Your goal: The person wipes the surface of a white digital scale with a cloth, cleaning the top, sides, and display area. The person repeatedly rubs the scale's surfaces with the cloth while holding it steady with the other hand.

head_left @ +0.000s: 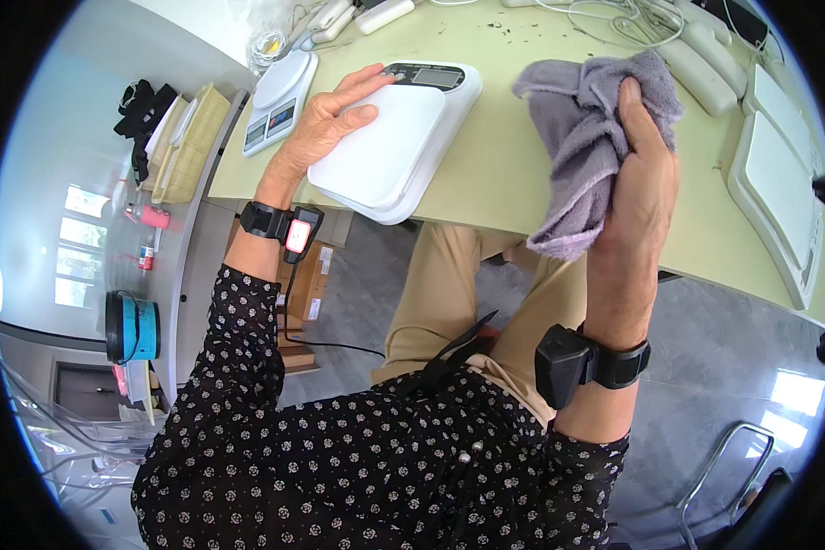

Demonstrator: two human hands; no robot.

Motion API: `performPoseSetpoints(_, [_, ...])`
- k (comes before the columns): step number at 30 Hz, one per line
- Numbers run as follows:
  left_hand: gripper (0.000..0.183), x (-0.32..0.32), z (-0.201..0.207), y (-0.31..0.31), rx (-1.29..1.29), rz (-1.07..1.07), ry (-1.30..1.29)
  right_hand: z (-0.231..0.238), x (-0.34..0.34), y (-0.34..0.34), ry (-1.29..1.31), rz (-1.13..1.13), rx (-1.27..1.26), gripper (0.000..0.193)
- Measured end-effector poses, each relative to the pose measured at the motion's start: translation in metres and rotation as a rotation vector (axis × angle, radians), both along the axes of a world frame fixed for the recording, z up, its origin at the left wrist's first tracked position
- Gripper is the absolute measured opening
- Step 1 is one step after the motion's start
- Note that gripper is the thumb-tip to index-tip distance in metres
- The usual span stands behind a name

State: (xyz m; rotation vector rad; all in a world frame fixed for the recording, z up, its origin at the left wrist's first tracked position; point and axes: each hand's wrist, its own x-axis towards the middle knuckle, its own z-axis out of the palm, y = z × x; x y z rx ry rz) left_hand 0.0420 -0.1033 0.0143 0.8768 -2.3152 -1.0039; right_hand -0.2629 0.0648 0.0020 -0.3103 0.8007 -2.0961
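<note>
A white digital kitchen scale (385,147) with a dark display panel sits tilted at the table's front edge. My left hand (325,124) lies on its left side, fingers stretched over the platform towards the buttons and not closed round it. To the right, my right hand (646,174) grips a bunched greyish-purple cloth (573,119), thumb on top; the fingers under the cloth are hidden. The cloth hangs over the front edge, apart from the scale.
The pale green table (509,183) also bears a smaller white scale (280,101) at the left and a large white scale (779,183) at the right. Cables (632,27) and white elongated parts (701,69) lie at the back right. A yellow basket (192,142) stands farther left.
</note>
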Motion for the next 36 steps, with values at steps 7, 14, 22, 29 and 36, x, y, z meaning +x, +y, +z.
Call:
performPoseSetpoints(7, [0.049, -0.011, 0.001, 0.007, -0.042, 0.105, -0.035, -0.004, 0.054, -0.026, -0.177, 0.224, 0.011, 0.017])
performPoseSetpoints(14, [0.048, -0.022, -0.003, 0.011, -0.082, 0.194, -0.034, -0.012, 0.084, -0.024, 0.068, 0.206, 0.022, 0.020])
performPoseSetpoints(22, [0.053, -0.022, -0.006, 0.014, -0.046, 0.172, 0.020, 0.003, 0.081, 0.010, 0.039, 0.314, 0.150, 0.020])
performPoseSetpoints(29, [0.050, -0.023, -0.006, 0.016, -0.136, 0.164, -0.025, 0.012, 0.056, -0.056, 0.006, 0.322, 0.145, 0.020])
performPoseSetpoints(36, [0.055, -0.022, -0.008, 0.018, -0.144, 0.188, -0.011, 0.009, 0.080, 0.028, 0.032, 0.331, 0.230, 0.030])
